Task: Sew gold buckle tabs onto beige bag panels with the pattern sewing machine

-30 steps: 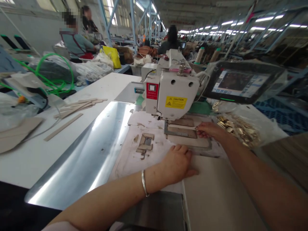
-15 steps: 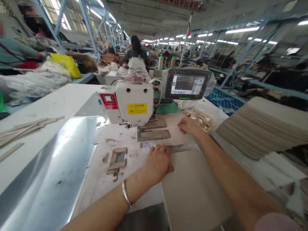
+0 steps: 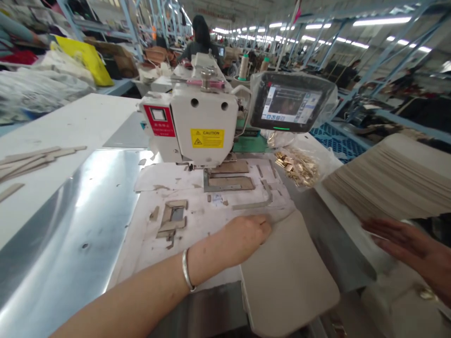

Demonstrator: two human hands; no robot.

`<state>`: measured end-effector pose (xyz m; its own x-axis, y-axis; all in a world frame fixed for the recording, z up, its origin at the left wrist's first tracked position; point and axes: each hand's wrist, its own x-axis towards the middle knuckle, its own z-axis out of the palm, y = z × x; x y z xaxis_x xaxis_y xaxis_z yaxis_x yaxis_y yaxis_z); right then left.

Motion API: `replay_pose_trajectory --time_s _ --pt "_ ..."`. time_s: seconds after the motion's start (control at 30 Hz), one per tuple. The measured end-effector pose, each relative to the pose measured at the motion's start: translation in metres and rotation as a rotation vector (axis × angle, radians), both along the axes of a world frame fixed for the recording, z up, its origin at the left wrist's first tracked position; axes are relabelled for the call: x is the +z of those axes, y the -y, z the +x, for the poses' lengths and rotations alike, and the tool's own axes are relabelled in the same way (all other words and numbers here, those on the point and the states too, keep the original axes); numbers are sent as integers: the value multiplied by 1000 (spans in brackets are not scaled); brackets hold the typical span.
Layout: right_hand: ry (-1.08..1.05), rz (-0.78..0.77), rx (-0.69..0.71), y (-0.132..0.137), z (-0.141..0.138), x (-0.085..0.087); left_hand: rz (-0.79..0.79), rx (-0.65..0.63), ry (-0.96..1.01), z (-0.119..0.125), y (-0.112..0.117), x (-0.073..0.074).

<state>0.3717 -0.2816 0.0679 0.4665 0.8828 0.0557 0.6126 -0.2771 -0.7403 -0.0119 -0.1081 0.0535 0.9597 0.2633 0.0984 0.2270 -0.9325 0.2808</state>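
My left hand point(image 3: 246, 237) has its fingers closed on the upper left edge of a beige panel point(image 3: 289, 277) with rounded corners. That panel slants down toward me over the front edge of the white template plate point(image 3: 197, 253). Off to the right, my right hand point(image 3: 408, 246) has its fingers stretched out, with nothing visible in them. It is just below a stack of beige panels point(image 3: 391, 173). Ahead of my left hand stands a sewing machine point(image 3: 207, 122); beige strips and an L-shaped guide strip point(image 3: 253, 204) lie on the plate by its head.
A control screen point(image 3: 292, 105) stands right of the machine head, above a plastic bag of gold metal fittings point(image 3: 299, 166). Loose beige strips point(image 3: 31, 159) lie on the left tabletop, beside a shiny metal plate point(image 3: 88, 220). At lower right is a beige piece with a gold fitting point(image 3: 427, 294).
The beige material near the machine head has been drawn back toward me, uncovering guide strips. My right hand has let go and moved far right; my left hand has shifted slightly right.
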Motion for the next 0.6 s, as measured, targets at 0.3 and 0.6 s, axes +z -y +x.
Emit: replay_pose_trajectory --time_s 0.3,0.6 --pt "-65 -26 541 -99 -113 -19 197 84 11 -5 12 -12" --pt "-493 -322 216 -68 -110 -36 -94 430 -1 -3 12 -23"
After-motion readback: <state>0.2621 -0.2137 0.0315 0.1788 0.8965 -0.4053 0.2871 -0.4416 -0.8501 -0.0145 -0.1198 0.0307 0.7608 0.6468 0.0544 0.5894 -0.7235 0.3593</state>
